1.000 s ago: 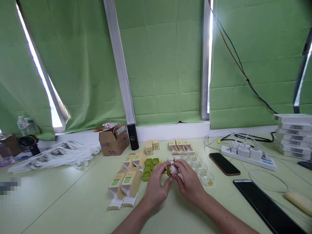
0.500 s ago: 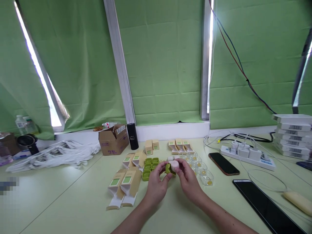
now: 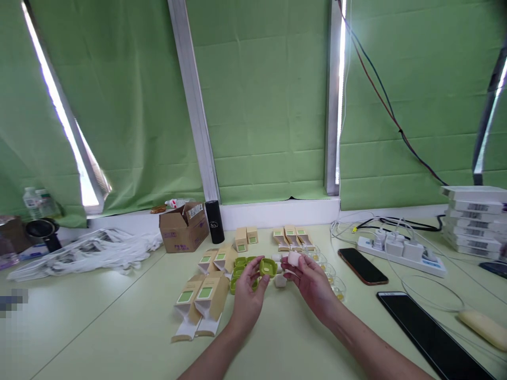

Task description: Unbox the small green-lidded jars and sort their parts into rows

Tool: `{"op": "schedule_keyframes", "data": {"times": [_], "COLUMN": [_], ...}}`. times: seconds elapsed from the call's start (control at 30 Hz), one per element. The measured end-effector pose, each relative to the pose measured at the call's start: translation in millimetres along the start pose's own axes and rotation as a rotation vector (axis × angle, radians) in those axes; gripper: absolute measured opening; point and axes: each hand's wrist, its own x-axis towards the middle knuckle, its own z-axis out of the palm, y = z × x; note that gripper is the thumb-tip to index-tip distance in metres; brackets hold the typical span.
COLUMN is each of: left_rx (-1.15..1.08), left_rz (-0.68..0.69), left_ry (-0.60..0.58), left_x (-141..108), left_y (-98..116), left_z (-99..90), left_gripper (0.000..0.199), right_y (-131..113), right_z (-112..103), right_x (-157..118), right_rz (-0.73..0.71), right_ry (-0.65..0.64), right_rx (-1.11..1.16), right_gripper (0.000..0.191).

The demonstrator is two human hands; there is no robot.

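My left hand [image 3: 249, 295] is closed on a small olive-green square cup [image 3: 268, 267], its hollow side turned toward me. In my right hand [image 3: 315, 287], fingers pinch a small white rounded block [image 3: 293, 258], held apart from the cup. Between the hands, on the table, stands another white block [image 3: 280, 281], with more white pieces partly hidden behind. Several similar green cups [image 3: 238, 272] sit in rows just behind my left hand, partly covered by it. Beyond my right hand are clear plastic containers [image 3: 339, 289] with yellowish bits inside.
Open cardboard boxes [image 3: 208, 293] with green labels lie left of my hands, others [image 3: 290, 237] behind. A brown carton [image 3: 184, 230] and black cylinder [image 3: 214, 221] stand at the back. To the right are a phone [image 3: 363, 266], a tablet [image 3: 428, 332] and a power strip [image 3: 402, 254].
My hands have moved apart. The white block and the green cup, close together before, are now separated, and the cup's hollow side has turned into view.
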Motion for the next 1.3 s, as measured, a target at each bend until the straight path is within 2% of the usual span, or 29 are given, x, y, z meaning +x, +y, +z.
{"op": "schedule_keyframes", "data": {"times": [0.17,0.37,0.47,0.63,0.73,0.8,0.93,1.3], "left_rx": [-0.01,-0.008,0.012,0.052,0.06,0.058,0.074,0.086], "left_rz": [-0.009,0.006,0.01,0.016,0.02,0.021,0.024,0.023], "left_ry": [0.072,0.102,0.116,0.135,0.129,0.123,0.12,0.126], "left_x": [3,3,2,2,3,3,3,2], "left_y": [-1,1,2,-1,-4,-5,-5,-5], "left_z": [-1.8,-2.7,-3.0,-3.8,-4.1,-4.1,-4.0,-4.0], "left_gripper": [0.062,0.059,0.057,0.055,0.055,0.056,0.055,0.057], "right_y": [-6,-11,-15,-26,-29,-28,-24,-14], "right_z": [4,3,-1,-9,-11,-11,-11,-16], "right_x": [-5,-4,-2,-3,-4,-4,-4,-2], "right_rz": [-0.083,-0.167,-0.33,-0.594,-0.612,-0.593,-0.561,-0.524], "right_ry": [-0.018,-0.08,-0.078,-0.113,-0.153,-0.189,-0.25,-0.302], "right_rx": [-0.12,-0.429,-0.728,-1.368,-1.679,-1.804,-1.924,-2.027], "right_gripper": [0.05,0.041,0.038,0.043,0.038,0.036,0.037,0.035]}}
